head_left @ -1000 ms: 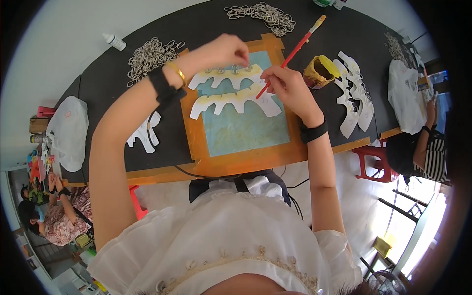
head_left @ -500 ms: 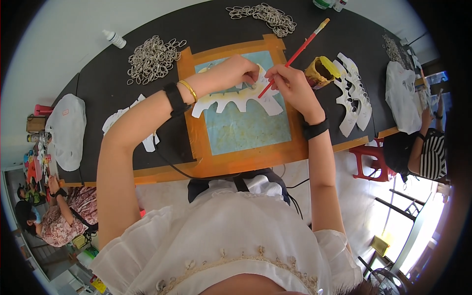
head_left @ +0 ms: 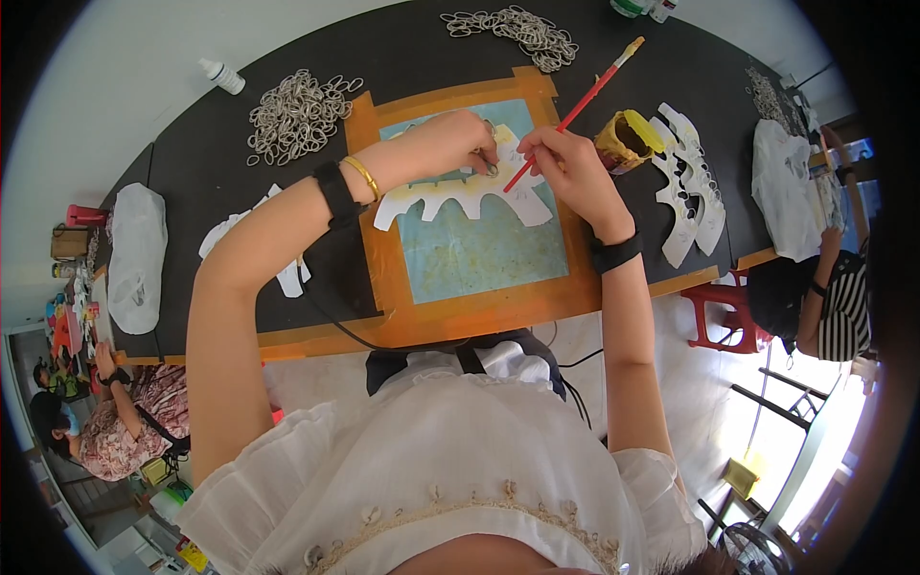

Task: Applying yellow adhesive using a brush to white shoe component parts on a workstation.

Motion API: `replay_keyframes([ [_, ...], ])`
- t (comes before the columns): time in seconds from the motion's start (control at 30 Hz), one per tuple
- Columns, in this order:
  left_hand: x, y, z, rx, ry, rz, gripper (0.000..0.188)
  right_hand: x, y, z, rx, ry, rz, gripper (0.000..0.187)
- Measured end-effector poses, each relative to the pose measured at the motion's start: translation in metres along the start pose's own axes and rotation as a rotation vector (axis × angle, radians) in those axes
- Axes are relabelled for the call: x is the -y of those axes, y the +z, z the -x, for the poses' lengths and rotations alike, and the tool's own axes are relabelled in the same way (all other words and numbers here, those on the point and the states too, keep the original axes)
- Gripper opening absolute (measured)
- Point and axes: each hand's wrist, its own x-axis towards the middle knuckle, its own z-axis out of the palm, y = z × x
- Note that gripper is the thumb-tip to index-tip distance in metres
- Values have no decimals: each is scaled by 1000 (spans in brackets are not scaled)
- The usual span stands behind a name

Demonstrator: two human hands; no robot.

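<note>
On a blue sheet [head_left: 484, 254] lies a white cut piece [head_left: 431, 203] with a toothed edge, its upper part smeared yellowish. Above its right part, the fingers of my left hand [head_left: 468, 142] are pinched on a small metal ring [head_left: 493, 172] at the piece's surface. My right hand [head_left: 575, 171] grips a red paintbrush [head_left: 582, 107] like a pen. Its bristles point up and away, and the handle's bare end is down at the white piece, close to the left fingertips. My left forearm hides part of the piece.
Orange tape [head_left: 479, 311] frames the blue sheet. A glue-stained pot [head_left: 623, 144] stands right of my right hand, beside more white cut pieces [head_left: 704, 206] with rings. Piles of metal rings [head_left: 299, 117] lie on the black table [head_left: 402, 48]. Co-workers sit at both sides.
My left hand has drawn back slightly to the left and down, and the ring at its fingertips shows more. My right hand and brush barely moved. The right co-worker's arms shifted.
</note>
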Motion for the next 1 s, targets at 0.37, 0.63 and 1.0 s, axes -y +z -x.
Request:
replay_keyframes([
  [0.37, 3, 8, -4, -28, 0, 10, 12, 1, -2, -1, 54, 27, 3, 15],
  [0.63, -7, -6, -1, -21, -136, 183, 19, -3, 1, 2, -14, 9, -32, 12],
  [1.0, 43, -85, -95, -287, -171, -330, 16, 1, -5, 0, 45, -3, 33, 14],
])
